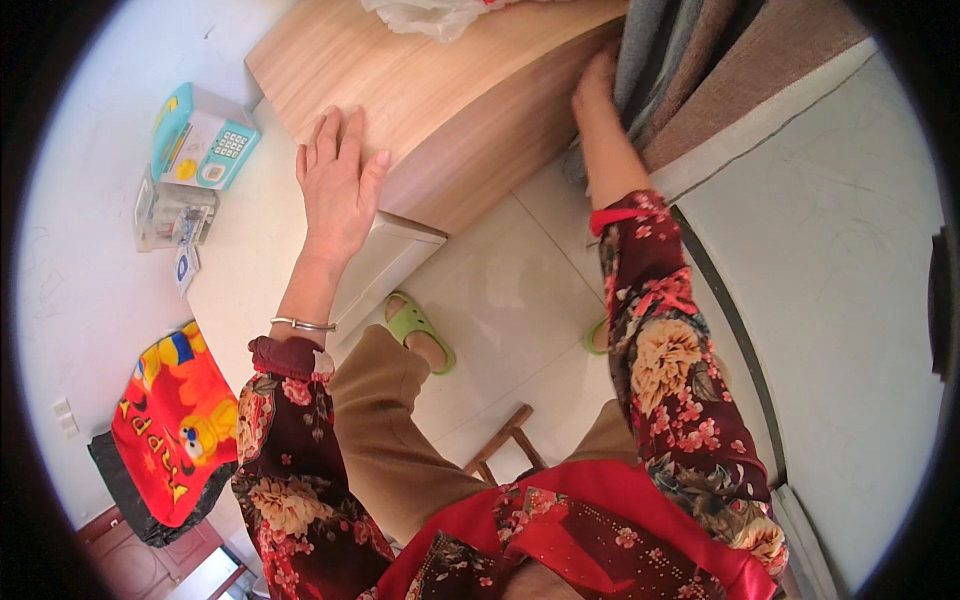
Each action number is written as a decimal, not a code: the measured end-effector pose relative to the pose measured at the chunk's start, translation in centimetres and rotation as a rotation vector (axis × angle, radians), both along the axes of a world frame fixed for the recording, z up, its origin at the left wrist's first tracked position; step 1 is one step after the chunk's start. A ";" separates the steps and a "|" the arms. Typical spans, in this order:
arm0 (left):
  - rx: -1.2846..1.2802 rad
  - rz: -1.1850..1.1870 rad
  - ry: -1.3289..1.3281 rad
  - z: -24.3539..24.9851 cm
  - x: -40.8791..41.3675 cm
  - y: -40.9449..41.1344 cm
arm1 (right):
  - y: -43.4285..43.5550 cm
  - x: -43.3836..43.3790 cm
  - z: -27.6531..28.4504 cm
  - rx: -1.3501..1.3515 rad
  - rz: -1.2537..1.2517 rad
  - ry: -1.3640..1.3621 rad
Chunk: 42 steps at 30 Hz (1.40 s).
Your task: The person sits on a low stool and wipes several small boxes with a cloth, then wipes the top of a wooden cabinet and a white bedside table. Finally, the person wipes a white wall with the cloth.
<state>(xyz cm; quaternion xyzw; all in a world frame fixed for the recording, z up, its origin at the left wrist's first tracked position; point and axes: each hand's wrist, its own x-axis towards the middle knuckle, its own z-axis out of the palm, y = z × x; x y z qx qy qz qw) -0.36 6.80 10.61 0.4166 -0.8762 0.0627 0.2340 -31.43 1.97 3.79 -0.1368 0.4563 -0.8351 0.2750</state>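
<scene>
My left hand lies palm down, fingers apart, on the wood-grain top of a piece of furniture, near its corner. It holds nothing. A silver bangle circles that wrist. My right hand reaches to the far end of the furniture's wood-grain side panel, right beside a grey hanging curtain. Its fingertips are blurred and partly out of sight, so I cannot tell whether they grip anything. Below the left hand is a white drawer front or cabinet panel.
A toy safe bank and a clear plastic container stand on a pale surface along the wall. A red cartoon-print cloth hangs over its near end. A plastic bag lies on the wood-grain top. A wooden stool is below me.
</scene>
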 end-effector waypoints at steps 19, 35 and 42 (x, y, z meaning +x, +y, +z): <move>-0.013 0.048 0.009 -0.7 0.4 -2.1 | 6.7 29.7 -4.9 0.125 0.263 -0.149; 0.077 0.085 -0.012 -3.1 3.7 -3.8 | 4.6 24.6 -2.2 0.007 0.982 -0.856; 0.091 0.101 -0.038 -4.3 4.6 -4.9 | 6.1 20.2 0.7 -0.010 1.037 -0.645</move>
